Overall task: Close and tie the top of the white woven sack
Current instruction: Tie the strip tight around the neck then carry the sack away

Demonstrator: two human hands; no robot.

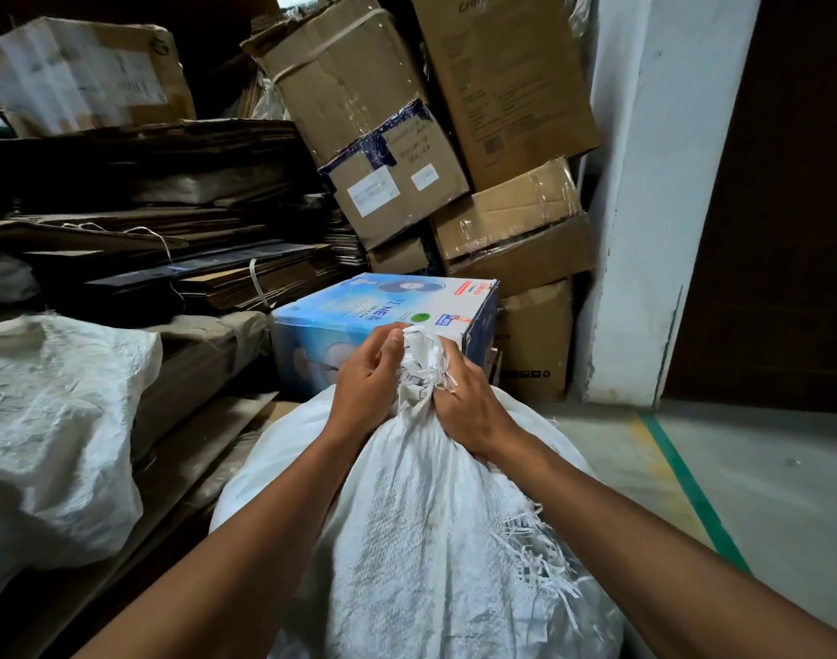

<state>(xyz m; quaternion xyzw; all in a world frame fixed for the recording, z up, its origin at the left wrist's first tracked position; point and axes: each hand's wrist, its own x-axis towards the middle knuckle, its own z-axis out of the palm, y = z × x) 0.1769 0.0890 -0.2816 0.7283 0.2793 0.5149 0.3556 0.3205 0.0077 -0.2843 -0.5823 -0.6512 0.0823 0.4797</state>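
- The white woven sack point(435, 525) stands full in the lower middle of the view, right in front of the person, on the floor beside stacked flat cardboard point(169, 259).
- Its mouth is already gathered into 1 bunched neck point(421, 368), which rises between the 2 hands just in front of a blue printed box point(359, 306).
- The left hand point(366, 380) is closed around the left side of the neck, thumb up against the fabric.
- The right hand point(468, 404) is clenched on the right side, a little lower, fingers curled into the folds.
- Frayed strips point(530, 549) hang loose from the cloth at the lower right, and more show at the neck.
- Done so far, by my reading: the top is pulled shut and held tight.
- Left to do: I see no cord wrapped round the neck and no finished knot, so the tying itself seems still to come, though the hands hide part of the neck.
- A second white sack point(50, 420) sits to the left, well apart and not part of this job.
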